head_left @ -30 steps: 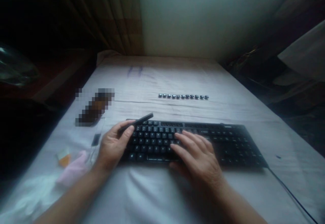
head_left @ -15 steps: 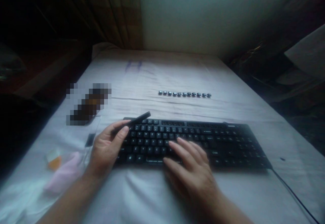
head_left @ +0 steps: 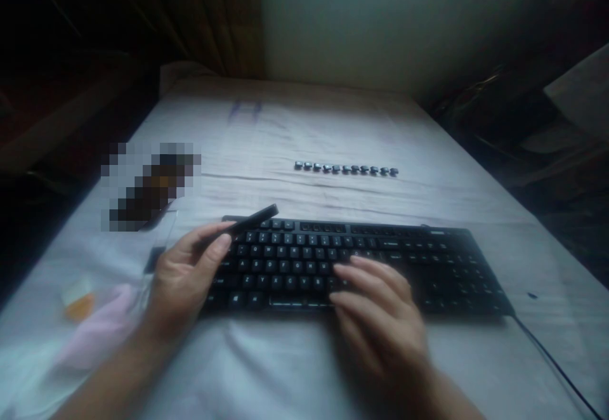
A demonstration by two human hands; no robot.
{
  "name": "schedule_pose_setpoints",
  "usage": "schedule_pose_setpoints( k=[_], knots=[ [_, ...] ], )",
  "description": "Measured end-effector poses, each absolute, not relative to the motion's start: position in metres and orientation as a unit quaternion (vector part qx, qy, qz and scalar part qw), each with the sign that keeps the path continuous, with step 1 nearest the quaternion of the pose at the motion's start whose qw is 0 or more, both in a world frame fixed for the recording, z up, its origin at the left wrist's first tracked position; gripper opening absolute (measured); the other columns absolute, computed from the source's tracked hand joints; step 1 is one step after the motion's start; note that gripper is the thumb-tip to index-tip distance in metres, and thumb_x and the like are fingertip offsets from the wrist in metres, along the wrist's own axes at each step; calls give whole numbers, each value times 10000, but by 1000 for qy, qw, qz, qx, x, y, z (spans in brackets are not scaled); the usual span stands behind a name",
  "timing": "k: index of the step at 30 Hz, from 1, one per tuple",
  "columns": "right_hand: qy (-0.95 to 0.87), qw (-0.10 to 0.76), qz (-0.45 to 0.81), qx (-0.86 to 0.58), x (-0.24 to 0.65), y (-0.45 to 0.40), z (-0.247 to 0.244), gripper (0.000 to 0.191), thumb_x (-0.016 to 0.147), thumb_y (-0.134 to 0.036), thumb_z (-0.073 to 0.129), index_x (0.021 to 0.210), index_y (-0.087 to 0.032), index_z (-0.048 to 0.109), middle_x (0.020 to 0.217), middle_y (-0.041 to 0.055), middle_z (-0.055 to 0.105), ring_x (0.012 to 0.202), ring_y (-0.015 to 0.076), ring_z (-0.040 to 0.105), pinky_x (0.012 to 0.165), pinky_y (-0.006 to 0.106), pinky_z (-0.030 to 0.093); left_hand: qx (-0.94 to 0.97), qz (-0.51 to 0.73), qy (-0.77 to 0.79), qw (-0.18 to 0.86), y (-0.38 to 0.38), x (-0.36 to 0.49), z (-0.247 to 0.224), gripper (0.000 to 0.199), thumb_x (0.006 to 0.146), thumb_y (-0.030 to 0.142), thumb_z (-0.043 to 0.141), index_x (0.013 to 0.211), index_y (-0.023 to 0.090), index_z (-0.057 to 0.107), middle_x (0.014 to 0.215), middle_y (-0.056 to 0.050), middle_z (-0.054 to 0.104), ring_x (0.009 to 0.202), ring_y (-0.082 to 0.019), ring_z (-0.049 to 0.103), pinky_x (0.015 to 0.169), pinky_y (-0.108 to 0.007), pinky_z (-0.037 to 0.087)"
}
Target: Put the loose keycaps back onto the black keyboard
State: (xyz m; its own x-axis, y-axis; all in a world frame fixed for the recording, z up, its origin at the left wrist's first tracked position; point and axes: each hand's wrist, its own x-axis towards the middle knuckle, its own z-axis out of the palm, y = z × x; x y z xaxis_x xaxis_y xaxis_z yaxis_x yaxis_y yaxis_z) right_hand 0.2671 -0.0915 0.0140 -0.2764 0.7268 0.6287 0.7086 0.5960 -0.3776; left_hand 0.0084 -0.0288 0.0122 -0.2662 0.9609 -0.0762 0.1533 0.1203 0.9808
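A black full-size keyboard [head_left: 304, 266] lies across the white cloth before me. My left hand [head_left: 188, 271] is at its left end, thumb and fingers closed on a slim black bar-shaped object [head_left: 254, 218] that slants up over the top left keys. What this object is, I cannot make out. Over the right-hand letter keys, my right hand [head_left: 380, 312] hovers or rests with fingers stretched and slightly bent; contact with the keys is unclear. Some top-row spots look bare of caps. Behind the keyboard, several small dark keycaps [head_left: 346, 169] stand in a straight row.
White cloth [head_left: 266, 141] covers the table. A pixelated dark object [head_left: 152, 191] lies at the left. Nearer are a pink cloth [head_left: 102, 328] and an orange-and-white item [head_left: 80, 306]. A cable [head_left: 552, 360] runs off right, near a small dark piece [head_left: 532, 295].
My right hand has shifted right over the keyboard, uncovering more letter keys. My left hand keeps its hold on the black object. The whole view has moved slightly.
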Motion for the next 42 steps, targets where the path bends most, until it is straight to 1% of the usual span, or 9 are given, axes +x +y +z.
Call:
schedule_pose_setpoints(
  k=[3, 6, 9, 13, 18, 24, 30, 35, 42],
  knots=[
    [-796, 402, 15, -452, 269, -88, 14, 185, 822, -52, 604, 934, -184, 670, 1099, 107, 706, 1141, 267, 590, 940, 449, 475, 458, 484, 628, 402, -30, 5, 11, 413, 750, 567, 716, 1005, 242, 715, 1028, -25, 754, 970, -255, 690, 963, -444, 535],
    [-797, 403, 16, -449, 271, -87, 14, 189, 830, -52, 601, 953, -182, 664, 1091, 109, 707, 1132, 260, 592, 937, 446, 480, 553, 461, 598, 352, -33, -2, 17, 246, 819, 476, 681, 987, 302, 721, 1047, 13, 743, 984, -221, 686, 936, -376, 543],
    [-798, 402, 7, -450, 274, -86, 15, 230, 849, -59, 595, 1040, -173, 652, 1095, 113, 711, 1114, 250, 603, 937, 432, 481, 734, 410, 479, 253, -36, -3, 31, 151, 833, 330, 688, 982, 328, 712, 1000, 40, 737, 999, -189, 673, 1022, -354, 479],
    [-814, 396, -4, -425, 274, -88, 20, 197, 885, -169, 638, 1082, -169, 645, 1037, 102, 729, 1012, 227, 631, 900, 388, 489, 844, 333, 360, 217, -44, 10, 48, 161, 852, 251, 666, 1007, 291, 644, 877, 47, 725, 885, -146, 681, 965, -299, 482],
    [-836, 388, 9, -389, 268, -90, 24, 92, 920, -151, 599, 967, -156, 678, 869, 57, 732, 807, 172, 630, 764, 321, 492, 861, 302, 332, 238, -53, 24, 45, 119, 889, 195, 615, 984, 261, 583, 846, 56, 700, 848, -119, 665, 936, -271, 463],
    [-847, 372, 18, -380, 267, -88, 24, 94, 930, -152, 585, 972, -136, 667, 820, 56, 726, 723, 156, 627, 678, 307, 480, 855, 316, 334, 239, -58, 22, 33, 101, 900, 206, 613, 992, 245, 598, 861, 41, 694, 841, -125, 649, 889, -270, 483],
    [-846, 361, 20, -393, 274, -86, 23, 120, 895, -107, 594, 976, -132, 679, 817, 61, 712, 728, 154, 620, 672, 295, 470, 885, 289, 346, 116, -58, 19, 32, 185, 913, 240, 615, 1097, 239, 640, 1001, -9, 710, 985, -169, 614, 958, -346, 439],
    [-844, 350, 43, -404, 277, -85, 22, 126, 853, -100, 656, 968, -138, 692, 832, 62, 700, 744, 158, 611, 675, 299, 454, 883, 300, 359, 28, -63, 20, 29, 136, 942, 242, 576, 978, 263, 705, 852, 25, 706, 862, -146, 616, 982, -352, 411],
    [-833, 343, 43, -432, 274, -87, 22, 125, 846, -109, 655, 954, -152, 702, 832, 57, 684, 747, 161, 599, 687, 312, 459, 882, 291, 369, -2, -68, 23, 27, 156, 941, 235, 586, 1012, 259, 723, 862, 25, 726, 881, -153, 622, 1020, -359, 386]
  ],
)
